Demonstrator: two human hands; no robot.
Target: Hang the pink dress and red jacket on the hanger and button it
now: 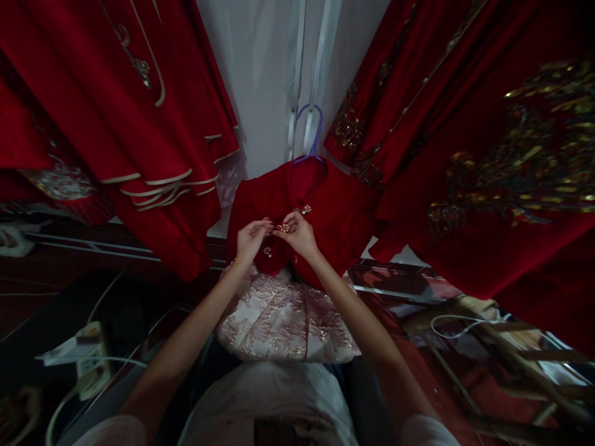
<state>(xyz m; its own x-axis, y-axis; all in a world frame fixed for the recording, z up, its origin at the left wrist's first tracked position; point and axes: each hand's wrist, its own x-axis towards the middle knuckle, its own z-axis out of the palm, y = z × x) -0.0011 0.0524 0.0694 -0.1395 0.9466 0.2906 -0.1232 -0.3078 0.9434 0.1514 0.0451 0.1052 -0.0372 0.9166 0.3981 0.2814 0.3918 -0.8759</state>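
Observation:
A small red jacket [344, 214] hangs on a blue hanger [312, 133] in front of me, over a pale pink patterned skirt [279, 319]. Both my hands meet at the jacket's front opening. My left hand [250, 238] pinches the left edge of the cloth by a jewelled button [267, 251]. My right hand [297, 234] pinches a jewelled clasp [284, 227] at the middle of the front. Another clasp [305, 210] sits higher, near the collar.
Red garments with cream trim [139, 124] hang at left. Red gowns with gold embroidery [511, 155] hang at right. A white wall with grey straps [307, 62] is behind. A white power strip [90, 356] with cable lies lower left, wooden pieces [502, 347] lower right.

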